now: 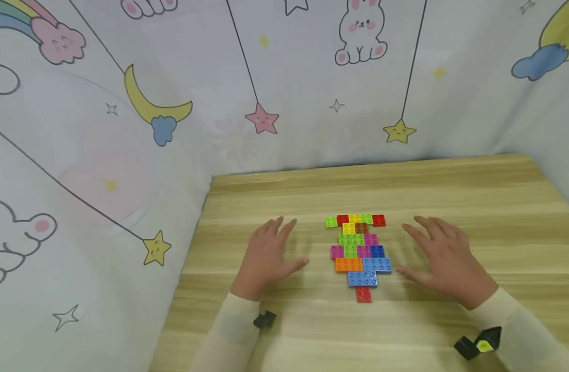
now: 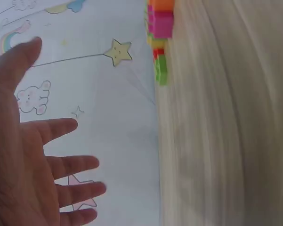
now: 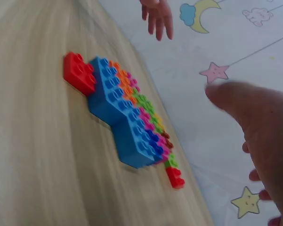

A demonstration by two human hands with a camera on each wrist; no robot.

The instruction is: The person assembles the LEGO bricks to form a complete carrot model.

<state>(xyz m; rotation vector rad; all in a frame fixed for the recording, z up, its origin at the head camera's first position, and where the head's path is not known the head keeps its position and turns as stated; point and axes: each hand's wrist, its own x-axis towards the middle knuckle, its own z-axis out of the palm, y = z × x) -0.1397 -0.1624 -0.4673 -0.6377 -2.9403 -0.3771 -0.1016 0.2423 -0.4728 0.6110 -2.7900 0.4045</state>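
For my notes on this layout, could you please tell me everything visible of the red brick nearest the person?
The red brick is small, squarish and shiny, seemingly plastic, with four round studs in two rows of two. It lies flat, studs up, on the wood-patterned table, at the near end of the brick arrangement. Its far side appears to touch a longer blue brick. Neither the left hand nor the right hand touches it.

Glossy plastic bricks [image 1: 348, 265], wood-grained tabletop [image 1: 293, 341].
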